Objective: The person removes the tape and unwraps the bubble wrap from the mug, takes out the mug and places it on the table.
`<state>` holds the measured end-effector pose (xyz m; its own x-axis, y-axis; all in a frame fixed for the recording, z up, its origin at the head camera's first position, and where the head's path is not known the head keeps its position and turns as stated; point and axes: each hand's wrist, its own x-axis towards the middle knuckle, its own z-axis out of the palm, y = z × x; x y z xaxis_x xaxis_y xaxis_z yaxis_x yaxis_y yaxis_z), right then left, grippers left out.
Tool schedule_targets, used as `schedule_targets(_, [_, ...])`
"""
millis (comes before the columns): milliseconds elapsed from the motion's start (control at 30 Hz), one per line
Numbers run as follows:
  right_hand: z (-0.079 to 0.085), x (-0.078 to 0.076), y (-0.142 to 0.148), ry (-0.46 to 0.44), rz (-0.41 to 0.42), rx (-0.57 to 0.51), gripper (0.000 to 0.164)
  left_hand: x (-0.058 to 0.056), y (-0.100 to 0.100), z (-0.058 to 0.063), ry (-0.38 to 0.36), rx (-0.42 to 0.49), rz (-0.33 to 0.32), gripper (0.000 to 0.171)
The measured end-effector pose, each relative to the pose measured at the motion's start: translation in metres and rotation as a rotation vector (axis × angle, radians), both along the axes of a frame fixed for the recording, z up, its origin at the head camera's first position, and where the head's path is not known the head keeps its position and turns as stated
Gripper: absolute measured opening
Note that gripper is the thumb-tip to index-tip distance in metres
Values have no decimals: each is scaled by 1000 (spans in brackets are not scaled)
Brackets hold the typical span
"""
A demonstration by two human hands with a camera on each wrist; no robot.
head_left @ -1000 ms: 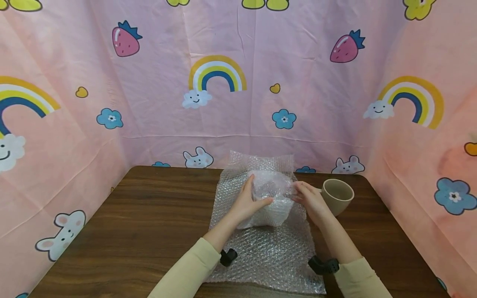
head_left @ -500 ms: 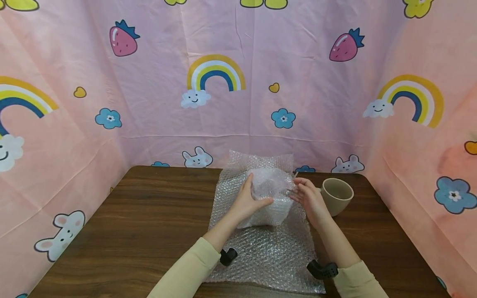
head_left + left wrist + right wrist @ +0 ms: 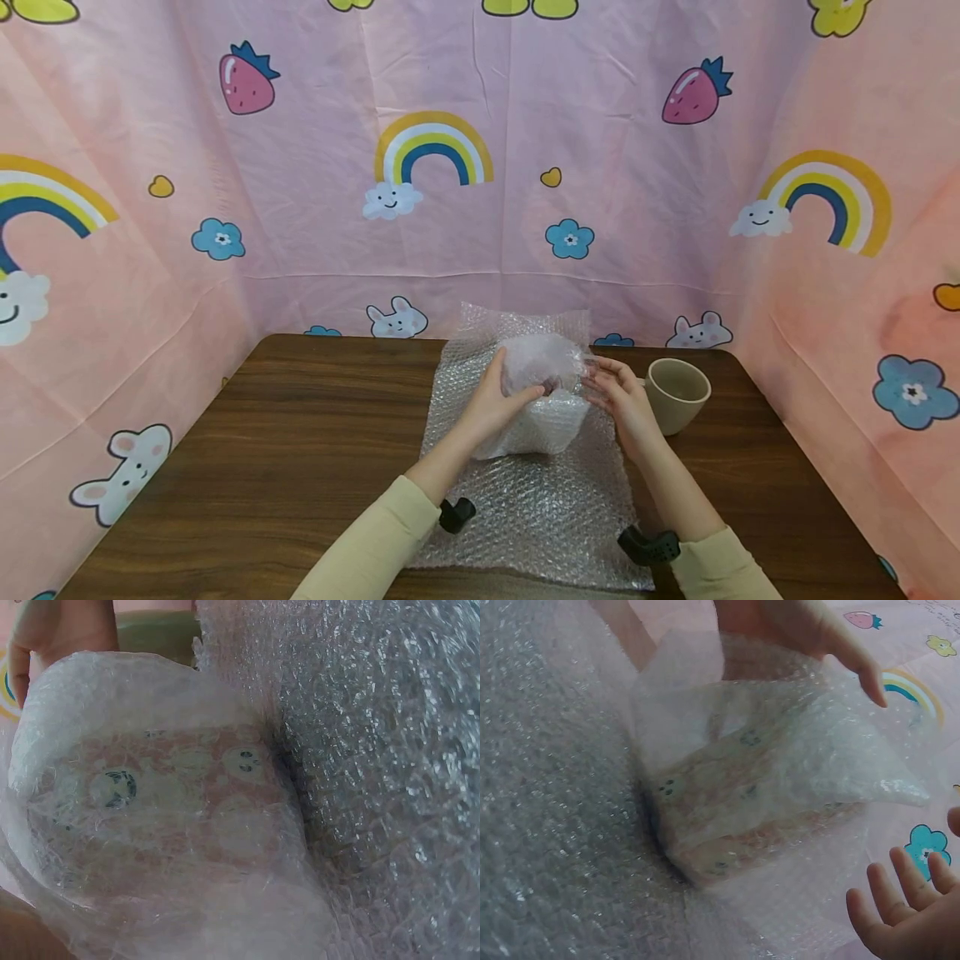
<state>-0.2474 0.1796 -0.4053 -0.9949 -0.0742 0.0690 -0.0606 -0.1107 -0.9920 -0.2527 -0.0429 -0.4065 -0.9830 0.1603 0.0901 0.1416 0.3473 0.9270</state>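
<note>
1. The wrapped bundle [image 3: 543, 432] sits in the middle, on the bubble wrap sheet [image 3: 536, 521]. It is puffy, white and partly see-through.
2. Inside, a pink thing [image 3: 176, 791] shows through. It has pale patches with dark marks on them. The plastic makes it too blurry to say what it is.
3. Count the clock from the bundle in the head view, with 12 at the back. The left hand [image 3: 491, 407] is at 9 o'clock. Its thumb and fingers go around the bundle and hold it.
4. The right hand [image 3: 628, 407] is at 3 o'clock, by the edge of the bundle. Its fingers are loose and a little apart. I cannot tell if the tips touch the clear plastic.
5. The sheet runs from 12 o'clock down to 6 o'clock, and its far end sticks up in front of the cloth.
6. A beige mug [image 3: 675, 408] stands at 3 o'clock, mouth up, just past the right hand. A bit of its handle peeks out.
7. Two pale sleeves come in, the left sleeve [image 3: 375, 537] from 8 o'clock and the right sleeve [image 3: 723, 568] from 4 o'clock.
8. The brown wood tabletop [image 3: 322, 442] is under everything.
9. A pink and purple cloth [image 3: 322, 167] with rainbows, strawberries and bunnies hangs from 9 o'clock round to 3 o'clock.
</note>
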Motion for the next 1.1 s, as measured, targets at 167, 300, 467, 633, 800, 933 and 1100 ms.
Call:
schedule_targets(167, [-4, -2, -1, -36, 25, 136, 49, 0, 0, 3, -2, 37, 4, 98])
schedule_targets(300, [-4, -2, -3, -6, 72, 247, 54, -1, -2, 5, -14, 60, 11, 95])
schedule_targets(467, [-3, -1, -6, 50, 131, 361, 64, -3, -5, 5, -56, 103, -2, 93])
schedule_targets(633, [-5, 1, -10, 115, 172, 439, 67, -4, -9, 4, -84, 139, -19, 91])
schedule_targets(800, [-8, 2, -13, 179, 211, 517, 63, -5, -13, 3, -75, 155, -33, 87])
schedule_targets(933, [-11, 3, -14, 206, 216, 544, 62, -7, -15, 2, -63, 166, -39, 82])
schedule_targets(1100, [-15, 1, -14, 184, 202, 549, 62, -7, -18, 4, -57, 212, -50, 73])
